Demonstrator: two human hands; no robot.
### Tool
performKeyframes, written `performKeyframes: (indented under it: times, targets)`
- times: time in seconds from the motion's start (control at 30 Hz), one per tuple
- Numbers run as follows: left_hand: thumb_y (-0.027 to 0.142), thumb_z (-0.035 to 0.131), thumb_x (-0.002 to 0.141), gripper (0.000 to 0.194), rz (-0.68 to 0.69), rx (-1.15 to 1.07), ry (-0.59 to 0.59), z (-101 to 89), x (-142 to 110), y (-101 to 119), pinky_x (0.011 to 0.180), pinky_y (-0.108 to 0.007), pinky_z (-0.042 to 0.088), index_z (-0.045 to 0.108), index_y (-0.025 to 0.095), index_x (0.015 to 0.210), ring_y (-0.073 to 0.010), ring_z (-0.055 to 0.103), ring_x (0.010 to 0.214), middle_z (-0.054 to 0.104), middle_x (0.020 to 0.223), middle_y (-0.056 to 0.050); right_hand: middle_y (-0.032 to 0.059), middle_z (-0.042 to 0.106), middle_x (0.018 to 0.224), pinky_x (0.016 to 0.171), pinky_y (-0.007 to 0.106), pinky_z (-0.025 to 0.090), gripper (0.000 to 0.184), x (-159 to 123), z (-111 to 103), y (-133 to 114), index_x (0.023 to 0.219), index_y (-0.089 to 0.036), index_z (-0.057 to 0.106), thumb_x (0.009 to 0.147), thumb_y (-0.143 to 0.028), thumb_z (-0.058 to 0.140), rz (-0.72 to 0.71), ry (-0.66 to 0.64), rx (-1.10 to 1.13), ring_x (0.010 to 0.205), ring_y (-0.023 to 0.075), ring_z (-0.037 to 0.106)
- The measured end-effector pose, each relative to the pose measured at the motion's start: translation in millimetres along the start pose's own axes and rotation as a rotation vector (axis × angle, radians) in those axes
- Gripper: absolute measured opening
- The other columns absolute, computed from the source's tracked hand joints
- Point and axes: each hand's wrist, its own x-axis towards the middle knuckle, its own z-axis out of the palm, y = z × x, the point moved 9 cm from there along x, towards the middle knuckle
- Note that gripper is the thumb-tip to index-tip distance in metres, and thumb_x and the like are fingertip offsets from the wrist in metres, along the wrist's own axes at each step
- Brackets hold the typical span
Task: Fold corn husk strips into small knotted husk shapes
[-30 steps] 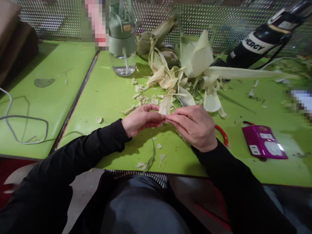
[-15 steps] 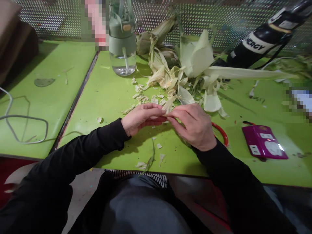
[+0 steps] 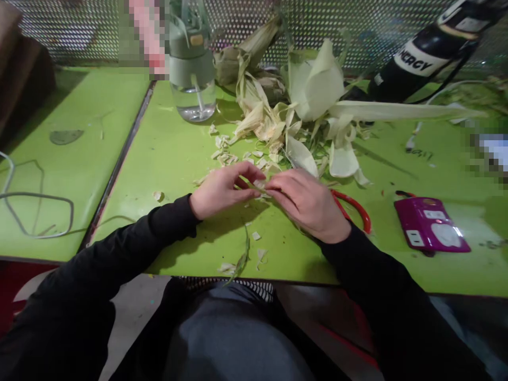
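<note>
My left hand is over the near middle of the table, its thumb and fingers curved round a small pale piece of corn husk. From the other side my right hand pinches the same piece, with its thumb and fingertips pressed together. The two sets of fingertips nearly meet there and partly hide the husk. Just beyond the hands lie small cut bits of husk and a heap of larger pale husk leaves. Partly behind my right hand is a red loop, perhaps a scissors handle.
A clear water bottle stands at the back, with a black bottle leaning at the back right. At right lies a purple socket block. A grey cable curls at left. A green strip hangs by the front edge.
The husk piece that stood up between my fingertips is now folded or lowered and shows less. My left fingers have spread wider from the thumb. The view has shifted slightly.
</note>
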Motion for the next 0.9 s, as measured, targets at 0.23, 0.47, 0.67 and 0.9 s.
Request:
performKeyframes:
  times: [0.23, 0.47, 0.67, 0.9]
  targets:
    - [0.016, 0.07, 0.085, 0.004, 0.201, 0.578, 0.0, 9.2, -15.9, 10.2, 0.066, -0.021, 0.05, 0.071, 0.014, 0.087, -0.0095, 0.061, 0.068, 0.07, 0.079, -0.002, 0.0095, 0.069, 0.087, 0.076, 0.035, 0.052, 0.022, -10.6, 15.9, -11.7, 0.092, -0.014, 0.067, 0.101, -0.026, 0.051, -0.012, -0.105, 0.021, 0.082, 0.0215, 0.061]
    - [0.017, 0.068, 0.086, 0.009, 0.245, 0.706, -0.074, 15.9, -16.2, 4.1, 0.079, -0.028, 0.054, 0.076, 0.018, 0.09, -0.0143, 0.065, 0.084, 0.07, 0.09, -0.005, 0.0082, 0.067, 0.087, 0.076, 0.035, 0.051, 0.018, -16.6, 27.1, -9.5, 0.09, -0.014, 0.07, 0.097, -0.024, 0.057, 0.0, -0.131, 0.067, 0.082, 0.0214, 0.06]
    - [0.019, 0.067, 0.086, 0.008, 0.144, 0.682, -0.066, 14.6, -15.7, 1.3, 0.073, -0.026, 0.052, 0.075, 0.016, 0.086, -0.0126, 0.061, 0.073, 0.069, 0.08, -0.003, 0.0088, 0.067, 0.087, 0.076, 0.034, 0.052, 0.016, -18.5, 27.3, -7.3, 0.09, -0.012, 0.071, 0.095, -0.022, 0.06, 0.043, -0.145, 0.15, 0.084, 0.0215, 0.062]
    - [0.022, 0.061, 0.089, 0.014, 0.081, 0.758, -0.005, 15.3, -18.5, -1.4, 0.073, -0.029, 0.052, 0.073, 0.015, 0.089, -0.0157, 0.064, 0.079, 0.07, 0.092, -0.008, 0.0078, 0.067, 0.087, 0.076, 0.035, 0.052, 0.016, -19.3, 31.2, -3.1, 0.089, -0.015, 0.069, 0.097, -0.023, 0.057, 0.073, -0.16, 0.171, 0.085, 0.022, 0.062]
